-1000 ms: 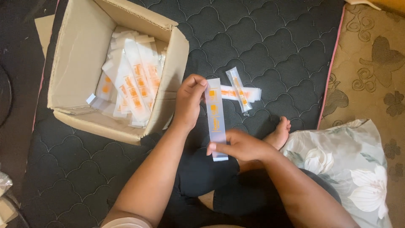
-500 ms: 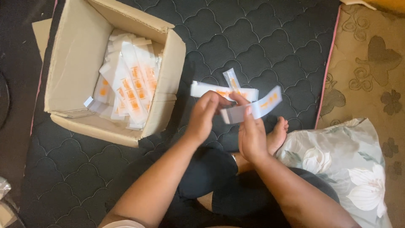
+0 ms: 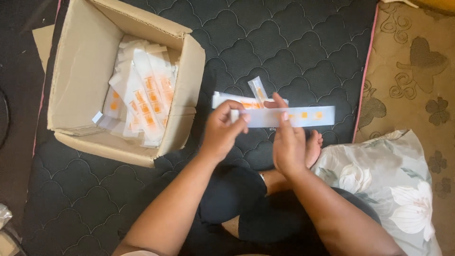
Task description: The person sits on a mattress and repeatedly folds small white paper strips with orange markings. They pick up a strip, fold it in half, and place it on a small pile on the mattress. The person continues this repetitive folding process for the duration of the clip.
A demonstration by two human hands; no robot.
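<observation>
Warm, fairly dim indoor light falls evenly from above, leaving only soft shadows inside the cardboard box (image 3: 85, 71) and under the forearms, while the dark quilted mat (image 3: 294, 52) swallows detail, the hands and white strip (image 3: 303, 116) look slightly motion-blurred, and no glare shows.

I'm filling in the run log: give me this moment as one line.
left hand: holds strip end | right hand: holds strip middle | strip: level, over mat | box: open, left

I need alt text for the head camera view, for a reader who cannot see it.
Left hand and right hand hold a long white packet flat above a dark quilted mat. More packets fill an open cardboard box at left.
</observation>
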